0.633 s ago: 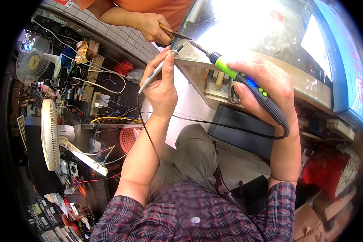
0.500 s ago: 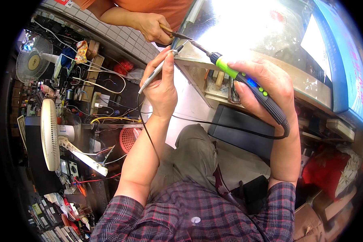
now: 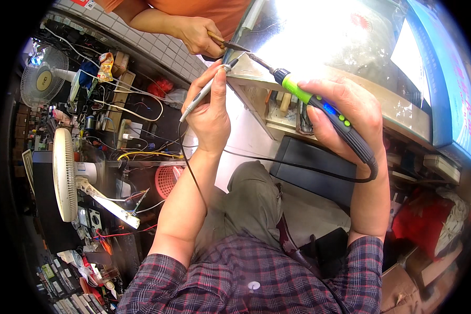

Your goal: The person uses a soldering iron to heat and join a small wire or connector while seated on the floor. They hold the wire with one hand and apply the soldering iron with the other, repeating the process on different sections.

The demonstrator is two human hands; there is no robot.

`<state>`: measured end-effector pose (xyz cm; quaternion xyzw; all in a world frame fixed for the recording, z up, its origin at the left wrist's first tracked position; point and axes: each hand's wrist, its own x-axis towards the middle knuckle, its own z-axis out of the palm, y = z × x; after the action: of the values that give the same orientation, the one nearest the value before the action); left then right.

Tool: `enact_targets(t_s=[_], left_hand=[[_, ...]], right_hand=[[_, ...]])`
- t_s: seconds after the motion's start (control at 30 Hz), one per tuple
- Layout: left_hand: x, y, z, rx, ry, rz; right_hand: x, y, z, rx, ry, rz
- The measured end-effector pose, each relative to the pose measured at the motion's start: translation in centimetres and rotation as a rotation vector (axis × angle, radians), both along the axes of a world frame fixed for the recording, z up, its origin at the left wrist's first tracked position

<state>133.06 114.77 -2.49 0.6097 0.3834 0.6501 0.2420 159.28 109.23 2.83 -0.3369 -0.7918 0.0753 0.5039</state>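
The glass-topped desk (image 3: 298, 57) occupied the upper right area, its surface largely washed out by glare. A dark case (image 3: 309, 152) was located below the desk's front edge in the view. A white fan (image 3: 64, 175) stood at the left, seen nearly edge-on. A red basket (image 3: 167, 183) was situated beside the left forearm.

The black-and-green soldering iron (image 3: 298, 93) crossed the line of the desk's front edge, slanted, with its tip directed to the upper left and its display lit. The right hand (image 3: 353, 110) held it, the grip clamped around the body. The left hand (image 3: 212, 120) had its grip clamped on the grey probe (image 3: 199, 99), between thumb and fingers; the probe's dark tip pointed upward, near the iron's tip. The co-worker's hand (image 3: 201, 35) had its grip clamped on the brown-handled tool (image 3: 215, 37). The dark end of that tool met the iron's tip in the view; actual contact could not be determined. A thin black cable (image 3: 293, 158) extended from the iron's rear end toward the left forearm.
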Motion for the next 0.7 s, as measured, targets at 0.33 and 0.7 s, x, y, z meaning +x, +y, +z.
enact_targets(t_s=[0.33,0.7], left_hand=[[-0.2,0.4,0.4,0.007,-0.007,0.0],[-1.2,0.1,2.1,0.025,0.046,0.043]], right_hand=[[0.0,0.2,0.2,-0.012,0.052,-0.019],[-1.3,-0.3,2.0,-0.034,0.072,-0.061]])
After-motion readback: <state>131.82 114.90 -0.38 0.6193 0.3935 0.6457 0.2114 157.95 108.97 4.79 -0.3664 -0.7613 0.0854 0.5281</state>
